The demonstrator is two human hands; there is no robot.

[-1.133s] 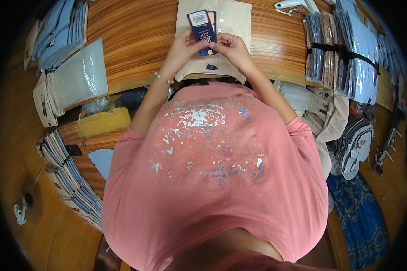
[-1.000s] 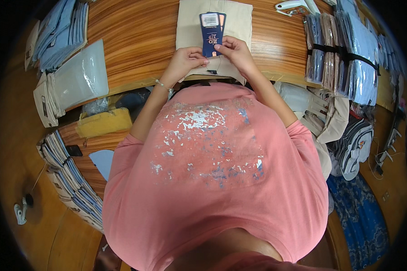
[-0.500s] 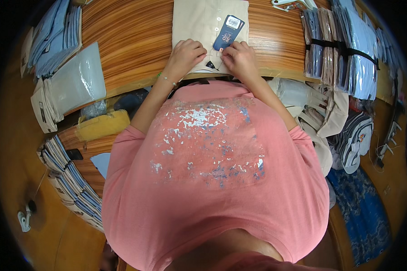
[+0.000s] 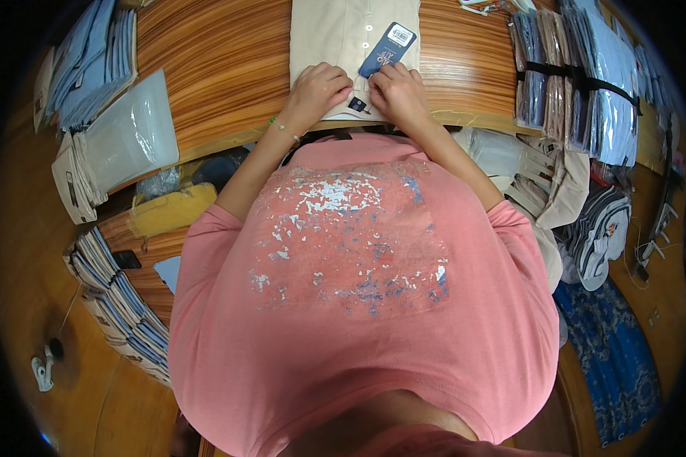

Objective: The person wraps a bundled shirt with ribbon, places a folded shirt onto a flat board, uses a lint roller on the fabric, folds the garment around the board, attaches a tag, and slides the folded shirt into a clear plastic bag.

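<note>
A folded beige shirt [image 4: 329, 38] lies on the wood-grain table with its button front up. My left hand [image 4: 320, 93] rests on the shirt's near left part, its fingers curled into a pinch. Opposite it, my right hand [image 4: 401, 93] is also closed, fingertips bent down at the lower end of a navy hang tag [image 4: 389, 50]. What either pinch holds is too small or hidden to make out. Between the two hands a small dark neck label [image 4: 357, 105] shows inside the collar, close to the table's near edge.
Strapped stacks of bagged shirts [image 4: 575, 76] stand on the table's right. Blue folded garments [image 4: 91, 65] and clear plastic bags [image 4: 133, 126] lie at the left. A yellow bundle [image 4: 174, 209] sits below the table edge, and a patterned blue cloth [image 4: 610, 365] hangs lower right.
The hang tag has shifted slightly up and right. My right hand has moved a little up and left onto its lower end. The neck label now shows more fully between my hands.
</note>
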